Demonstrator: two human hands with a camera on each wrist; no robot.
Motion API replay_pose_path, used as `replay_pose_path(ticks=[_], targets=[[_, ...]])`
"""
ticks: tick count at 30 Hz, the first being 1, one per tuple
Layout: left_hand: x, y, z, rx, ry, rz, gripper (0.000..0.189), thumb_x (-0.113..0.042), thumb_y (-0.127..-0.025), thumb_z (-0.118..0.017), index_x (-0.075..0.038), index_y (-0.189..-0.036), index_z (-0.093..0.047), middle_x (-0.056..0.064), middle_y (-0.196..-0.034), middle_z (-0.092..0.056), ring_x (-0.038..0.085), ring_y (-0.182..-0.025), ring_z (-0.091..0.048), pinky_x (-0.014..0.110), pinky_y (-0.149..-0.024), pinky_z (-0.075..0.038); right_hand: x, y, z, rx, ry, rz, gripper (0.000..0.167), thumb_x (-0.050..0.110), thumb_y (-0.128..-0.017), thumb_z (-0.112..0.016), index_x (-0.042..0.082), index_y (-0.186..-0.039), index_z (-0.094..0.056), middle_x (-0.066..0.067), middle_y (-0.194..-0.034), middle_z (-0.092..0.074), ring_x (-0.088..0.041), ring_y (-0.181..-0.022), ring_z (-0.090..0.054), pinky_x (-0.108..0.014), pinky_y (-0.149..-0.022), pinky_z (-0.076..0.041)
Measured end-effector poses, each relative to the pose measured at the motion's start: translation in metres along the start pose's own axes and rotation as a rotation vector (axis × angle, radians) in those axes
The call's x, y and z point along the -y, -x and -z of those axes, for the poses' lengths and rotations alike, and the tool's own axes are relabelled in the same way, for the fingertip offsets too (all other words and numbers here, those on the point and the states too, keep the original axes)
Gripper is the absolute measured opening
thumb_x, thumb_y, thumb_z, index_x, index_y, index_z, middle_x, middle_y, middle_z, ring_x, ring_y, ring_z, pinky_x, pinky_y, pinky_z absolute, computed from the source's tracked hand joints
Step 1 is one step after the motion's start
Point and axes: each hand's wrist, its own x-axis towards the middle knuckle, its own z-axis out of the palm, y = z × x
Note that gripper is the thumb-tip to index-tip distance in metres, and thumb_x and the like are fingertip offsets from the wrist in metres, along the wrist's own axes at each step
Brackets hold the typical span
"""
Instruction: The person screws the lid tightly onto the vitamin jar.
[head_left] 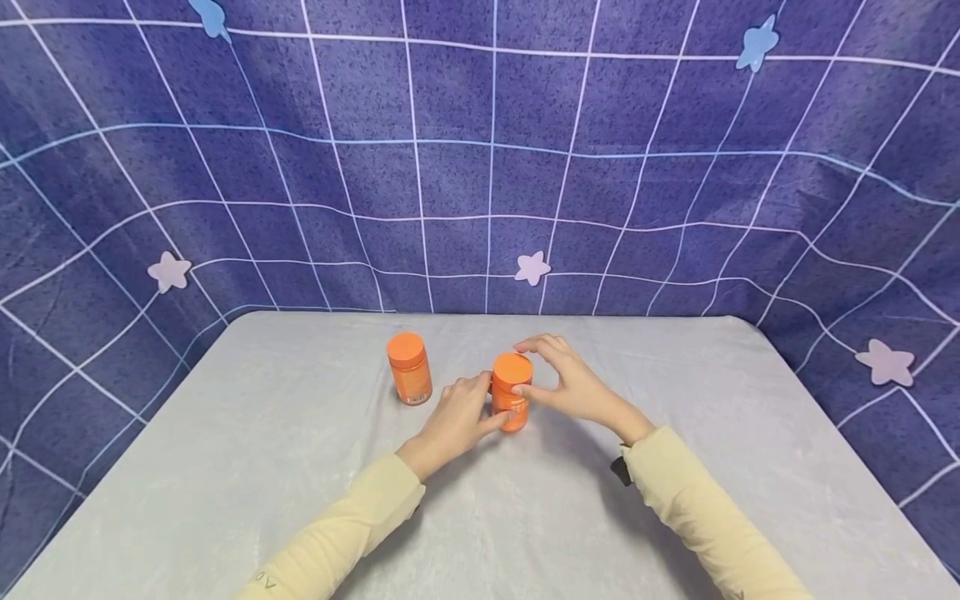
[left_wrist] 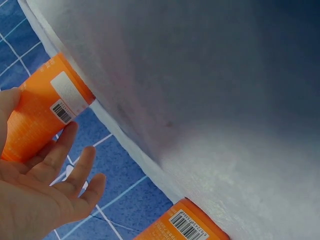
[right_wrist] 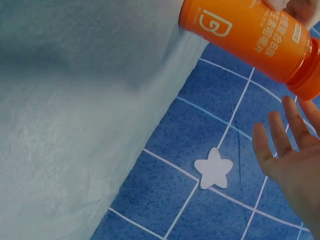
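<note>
An orange bottle (head_left: pixel 506 406) with an orange screw cap (head_left: pixel 512 367) stands upright on the table. My left hand (head_left: pixel 455 417) grips its body from the left, thumb on the near side; the left wrist view shows the other fingers loosely extended beside the bottle (left_wrist: pixel 37 107). Around the cap spreads my right hand (head_left: pixel 573 387), index finger behind it and thumb overlapping its front edge. In the right wrist view, the right hand (right_wrist: pixel 300 165) has fairly straight fingers, with the index fingertip right at the cap's rim. White lettering marks the bottle (right_wrist: pixel 245 32).
A second capped orange bottle (head_left: pixel 412 379) stands to the left of the left hand, its barcode low on the side. The table (head_left: pixel 247 467) has a pale grey cloth over it. Behind hangs a blue curtain (head_left: pixel 457 179) with a grid and stars.
</note>
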Motion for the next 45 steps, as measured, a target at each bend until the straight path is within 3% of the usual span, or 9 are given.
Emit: replay_pose_path(ticks=[9, 17, 31, 45], targets=[[0.0010, 0.0010, -0.0007, 0.000, 0.004, 0.009, 0.046, -0.040, -0.082, -0.065, -0.009, -0.114, -0.052, 0.003, -0.104, -0.065, 0.023, -0.097, -0.060, 0.043, -0.084, -0.041, -0.0042, 0.0001, 0.0011, 0.061, -0.055, -0.039, 0.048, 0.025, -0.078, -0.071, 0.009, -0.121, -0.055, -0.007, -0.125, -0.052, -0.024, -0.119, -0.043, -0.048, -0.099, -0.035], [0.0004, 0.0000, -0.0014, -0.003, 0.003, 0.008, 0.044, -0.039, -0.081, -0.065, -0.010, -0.112, -0.052, 0.003, -0.103, -0.065, 0.023, -0.095, -0.060, 0.042, -0.082, -0.041, -0.0048, 0.0001, -0.0012, 0.027, -0.055, -0.031, 0.046, 0.024, -0.076, -0.073, 0.010, -0.116, -0.056, -0.005, -0.120, -0.054, -0.023, -0.114, -0.046, -0.045, -0.093, -0.041], [0.0006, -0.0001, -0.0023, -0.005, -0.005, 0.008, 0.043, -0.035, -0.081, -0.066, -0.010, -0.112, -0.052, 0.001, -0.103, -0.065, 0.023, -0.094, -0.059, 0.041, -0.081, -0.041, -0.0008, 0.0016, -0.0076, -0.020, 0.000, -0.113, 0.048, 0.034, -0.072, -0.076, 0.012, -0.109, -0.054, -0.001, -0.115, -0.056, -0.022, -0.109, -0.047, -0.041, -0.092, -0.039], [0.0009, 0.0002, -0.0024, 0.004, -0.005, 0.016, 0.047, -0.041, -0.082, -0.064, -0.010, -0.115, -0.051, 0.002, -0.105, -0.064, 0.025, -0.097, -0.058, 0.042, -0.084, -0.041, -0.0096, 0.0003, 0.0024, 0.096, -0.062, -0.021, 0.054, 0.024, -0.078, -0.071, 0.008, -0.125, -0.050, -0.006, -0.127, -0.049, -0.023, -0.114, -0.044, -0.046, -0.094, -0.040]])
